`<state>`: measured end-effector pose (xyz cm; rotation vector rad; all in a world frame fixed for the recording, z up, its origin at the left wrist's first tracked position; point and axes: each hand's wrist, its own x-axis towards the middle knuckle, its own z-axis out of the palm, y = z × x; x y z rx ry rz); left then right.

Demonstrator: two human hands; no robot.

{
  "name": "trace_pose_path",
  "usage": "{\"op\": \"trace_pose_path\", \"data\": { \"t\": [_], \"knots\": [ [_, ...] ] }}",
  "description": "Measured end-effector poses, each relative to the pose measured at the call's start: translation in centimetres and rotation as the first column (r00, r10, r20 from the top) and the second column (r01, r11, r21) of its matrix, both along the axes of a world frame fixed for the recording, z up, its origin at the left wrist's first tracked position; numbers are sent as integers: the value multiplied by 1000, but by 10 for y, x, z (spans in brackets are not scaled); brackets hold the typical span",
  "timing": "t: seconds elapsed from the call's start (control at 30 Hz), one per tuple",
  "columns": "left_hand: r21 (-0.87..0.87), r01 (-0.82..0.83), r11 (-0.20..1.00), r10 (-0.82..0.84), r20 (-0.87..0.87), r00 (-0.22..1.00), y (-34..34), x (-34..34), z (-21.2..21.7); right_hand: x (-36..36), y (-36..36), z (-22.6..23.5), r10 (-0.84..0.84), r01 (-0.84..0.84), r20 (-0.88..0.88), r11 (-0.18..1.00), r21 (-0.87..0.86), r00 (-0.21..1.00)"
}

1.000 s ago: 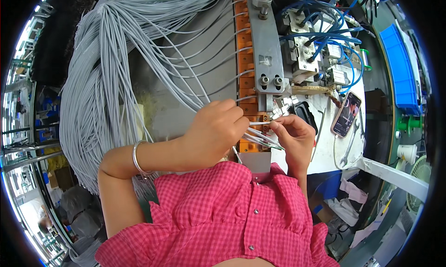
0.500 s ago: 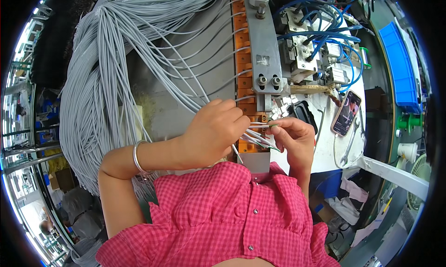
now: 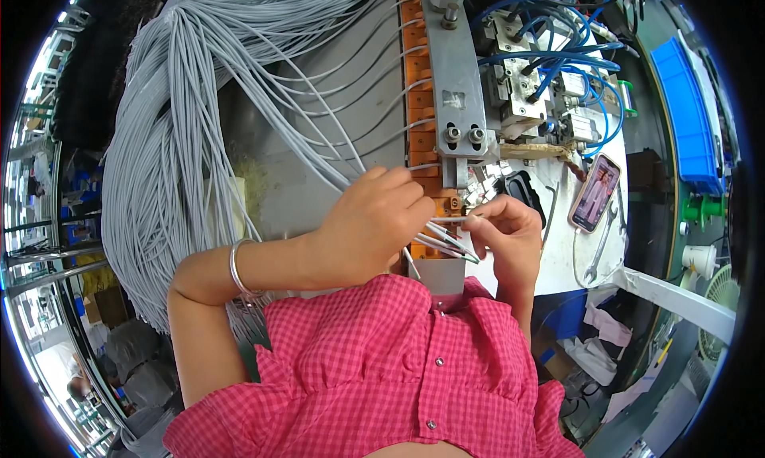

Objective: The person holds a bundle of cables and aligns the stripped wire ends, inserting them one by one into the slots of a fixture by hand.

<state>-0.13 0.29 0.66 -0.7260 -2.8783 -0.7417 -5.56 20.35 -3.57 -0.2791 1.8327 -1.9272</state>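
Observation:
My left hand is closed around several thin grey cables, whose ends stick out past its fingers to the right. Thumb and index finger of my right hand pinch the end of one of these cables. Some lower ends show small green and white wire tips. Behind my hands runs a row of orange blocks, and single grey cables lead into it from the left. A metal bar with bolts lies along the right of this row.
A large bundle of grey cables hangs over the left of the metal table. Blue air hoses and metal valve blocks stand at the back right. A phone, a wrench and a blue bin are farther right.
The cable ends between my hands have shifted: a single grey cable now runs straight into my right fingers, and the others have separated below it. My left hand stays nearly in place.

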Motion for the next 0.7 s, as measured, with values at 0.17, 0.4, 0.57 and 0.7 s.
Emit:
{"op": "trace_pose_path", "data": {
  "t": [0.17,0.4,0.57,0.7],
  "knots": [
    [-14,53,998,-53,-39,998,0,1,-3,-1,1,-9,-18,18,0,999,33,1000],
    [3,-17,1000,17,24,1000,-4,0,-2,-13,4,-17,92,-76,238,994,-74,967],
    [-67,-23,997,18,-65,998,-2,-1,-9,-12,5,-15,96,-107,206,993,44,974],
    [-23,-51,998,51,-21,998,-3,0,-4,-2,5,-11,19,-20,26,999,46,999]
  ]
}}
